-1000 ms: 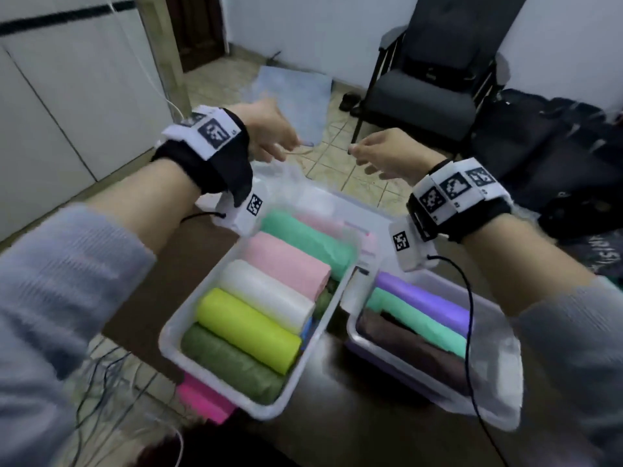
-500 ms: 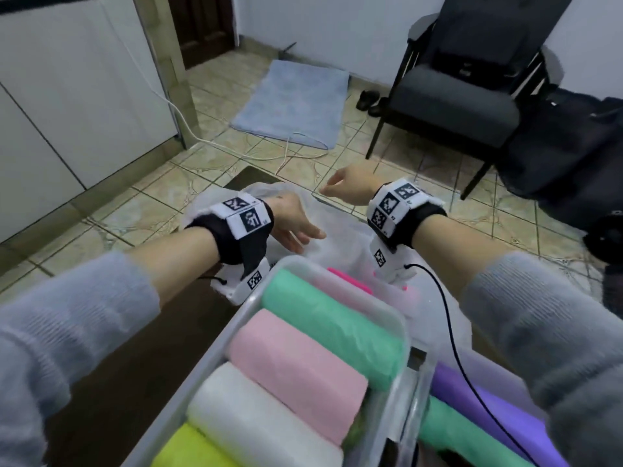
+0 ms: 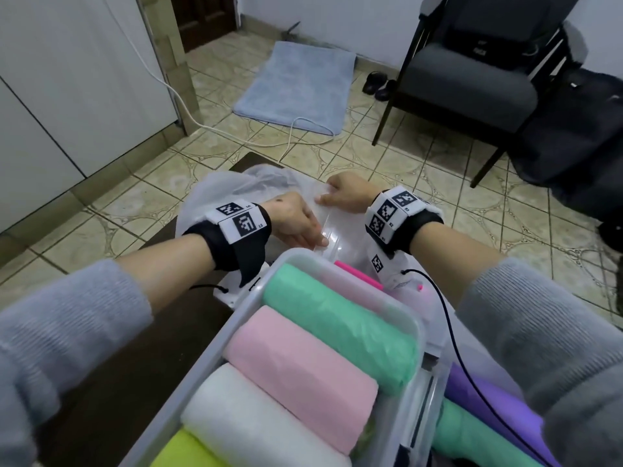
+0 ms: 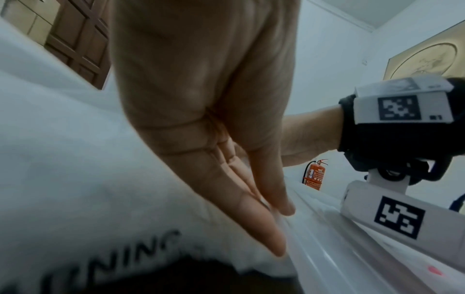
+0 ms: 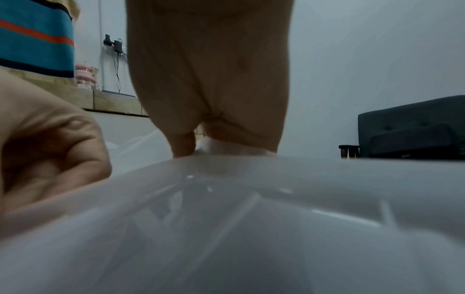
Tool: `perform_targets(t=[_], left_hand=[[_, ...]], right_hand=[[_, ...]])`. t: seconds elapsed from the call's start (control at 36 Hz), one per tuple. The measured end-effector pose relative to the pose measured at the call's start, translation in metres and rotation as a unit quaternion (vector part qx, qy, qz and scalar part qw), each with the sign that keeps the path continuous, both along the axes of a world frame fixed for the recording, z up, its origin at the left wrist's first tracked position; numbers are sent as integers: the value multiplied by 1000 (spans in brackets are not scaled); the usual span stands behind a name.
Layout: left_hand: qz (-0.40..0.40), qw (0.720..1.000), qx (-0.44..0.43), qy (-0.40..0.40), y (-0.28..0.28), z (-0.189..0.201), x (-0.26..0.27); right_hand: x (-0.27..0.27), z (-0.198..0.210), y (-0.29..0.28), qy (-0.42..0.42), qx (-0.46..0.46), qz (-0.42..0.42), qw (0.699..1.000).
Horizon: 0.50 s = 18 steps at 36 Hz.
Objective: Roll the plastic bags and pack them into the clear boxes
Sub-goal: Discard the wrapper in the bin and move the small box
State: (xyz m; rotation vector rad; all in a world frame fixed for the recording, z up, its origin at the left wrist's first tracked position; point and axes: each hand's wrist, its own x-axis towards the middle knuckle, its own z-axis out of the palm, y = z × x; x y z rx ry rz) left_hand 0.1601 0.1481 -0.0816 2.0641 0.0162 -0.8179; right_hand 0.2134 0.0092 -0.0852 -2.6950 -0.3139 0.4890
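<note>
Right now your left hand [image 3: 292,220] lies flat, fingers straight and together, pressing down on the translucent white plastic bag [image 3: 215,187] spread over the dark table [image 3: 121,335] just beyond the near clear plastic box [image 3: 416,326]. From the left wrist view those fingertips [image 4: 273,241] rest on the bag's surface, where part of a black printed word shows. Your right hand [image 3: 347,196] sits at the bag's far edge with fingers curled, pinching the film. The near box holds a mint green roll [image 3: 340,332], a pale pink roll [image 3: 300,375], a white roll [image 3: 256,419] and a yellow roll [image 3: 188,449] side by side. To its right, a second clear box [image 3: 436,392] contains a purple roll [image 3: 488,402] and another green roll [image 3: 472,439].
</note>
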Motion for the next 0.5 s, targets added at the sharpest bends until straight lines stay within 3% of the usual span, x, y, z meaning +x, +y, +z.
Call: perform_targets(t=[0.08, 0.22, 0.39, 0.5], left_hand=[[3, 1000, -6, -1, -1, 0, -1], [5, 1000, -4, -6, 0, 1, -1], [-9, 995, 83, -58, 1, -9, -4], [-8, 986, 148, -72, 2, -12, -11]], right_hand=[[0, 8, 0, -55, 24, -20, 998], [2, 35, -11, -160, 150, -96, 971], [-6, 66, -36, -251, 277, -178, 910], [-16, 80, -56, -275, 302, -190, 893]])
